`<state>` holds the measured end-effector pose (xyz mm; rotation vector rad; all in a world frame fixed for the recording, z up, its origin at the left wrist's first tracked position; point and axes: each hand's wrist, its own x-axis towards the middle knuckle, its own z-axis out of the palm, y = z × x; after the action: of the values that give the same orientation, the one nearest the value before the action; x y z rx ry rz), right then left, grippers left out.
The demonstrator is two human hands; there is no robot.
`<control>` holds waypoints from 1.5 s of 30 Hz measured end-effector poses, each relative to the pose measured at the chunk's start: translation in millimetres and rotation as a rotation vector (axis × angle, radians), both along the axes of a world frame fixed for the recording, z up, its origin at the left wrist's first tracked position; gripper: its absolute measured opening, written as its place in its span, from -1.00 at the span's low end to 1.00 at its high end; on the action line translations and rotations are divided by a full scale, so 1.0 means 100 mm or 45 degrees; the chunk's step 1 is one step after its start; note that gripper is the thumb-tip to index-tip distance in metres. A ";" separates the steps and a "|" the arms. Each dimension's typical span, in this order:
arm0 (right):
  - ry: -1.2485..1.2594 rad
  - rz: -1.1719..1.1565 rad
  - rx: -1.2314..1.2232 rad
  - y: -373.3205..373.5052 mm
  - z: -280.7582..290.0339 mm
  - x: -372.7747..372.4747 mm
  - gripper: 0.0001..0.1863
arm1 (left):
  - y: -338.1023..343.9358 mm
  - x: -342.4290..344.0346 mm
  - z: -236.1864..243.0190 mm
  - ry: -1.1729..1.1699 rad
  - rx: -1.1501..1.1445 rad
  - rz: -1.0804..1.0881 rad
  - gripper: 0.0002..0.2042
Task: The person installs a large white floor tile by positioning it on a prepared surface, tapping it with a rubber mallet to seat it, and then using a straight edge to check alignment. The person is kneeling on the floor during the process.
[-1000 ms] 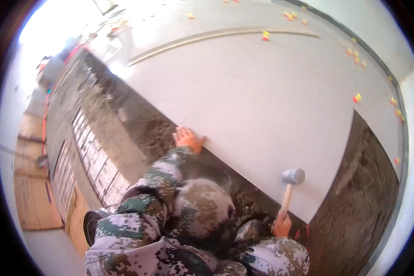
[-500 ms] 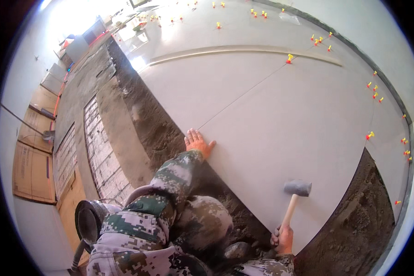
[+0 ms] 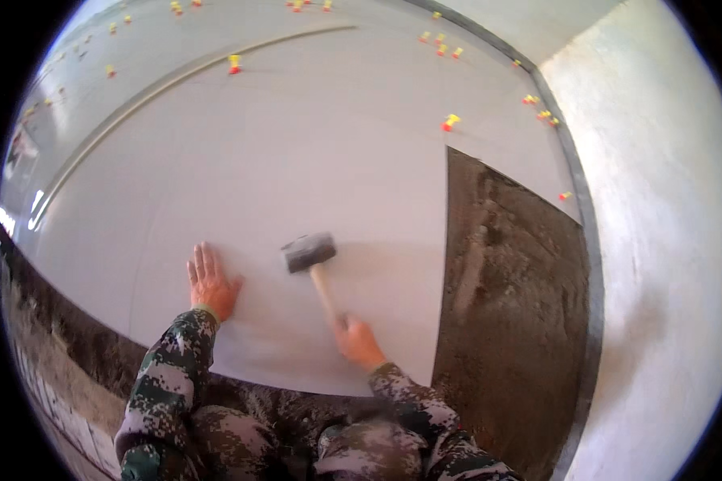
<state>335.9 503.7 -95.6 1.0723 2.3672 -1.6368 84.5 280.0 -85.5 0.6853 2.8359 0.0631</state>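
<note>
Here's the bare left hand [image 3: 212, 290], palm down on the broad, smooth, light-grey floor tile [image 3: 361, 180], fingers slightly spread and pointing ahead, thumb out toward the other hand. And over on its right, the bare right hand [image 3: 360, 345] is curled round the lower end of the pale wooden handle [image 3: 323, 290] of a mallet with a dark grey, cylindrical head [image 3: 310, 252]. That head is a little blurred, ahead and slightly left of the gripping fist, right of the left fingertips, over the tile; whether it touches the surface, I cannot tell.

Both arms reach in wearing green, brown and grey camouflage sleeves [image 3: 171, 365], a camouflage-clad knee [image 3: 369, 453] just below the right wrist. Right of the right hand, beside the tile's straight edge, lies a rough patch of dark brown mortar bed [image 3: 509, 289], and beyond that, farther right, rises a smudged white wall [image 3: 662, 208].

Well ahead of the left hand, a long, thin, pale strip [image 3: 148, 93] lies across the tiled floor, a small yellow-and-red tile clip [image 3: 234, 64] standing near it. Another yellow-and-red clip [image 3: 451, 123] stands far ahead and right of the mallet, by the patch's far corner.
</note>
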 end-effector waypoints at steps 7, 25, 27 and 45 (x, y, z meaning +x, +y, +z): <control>-0.044 0.117 0.274 -0.34 0.28 0.85 -0.50 | 0.31 0.44 0.54 -0.160 -0.147 -0.042 -0.09; 0.137 0.591 0.289 -0.45 0.48 0.43 -0.57 | -0.55 -0.65 -0.06 -0.532 -0.232 -1.026 -0.28; -0.070 0.494 0.407 -0.09 0.10 0.90 -0.56 | 0.30 0.79 -0.06 -0.587 -0.016 -0.413 0.11; -0.407 0.286 0.274 -0.13 0.42 2.90 -0.43 | -0.68 0.39 1.38 -0.416 0.022 -0.344 -0.64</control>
<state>625.9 491.0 -53.5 0.9689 2.3791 -1.0688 123.5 211.7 52.1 0.9584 2.4155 0.1406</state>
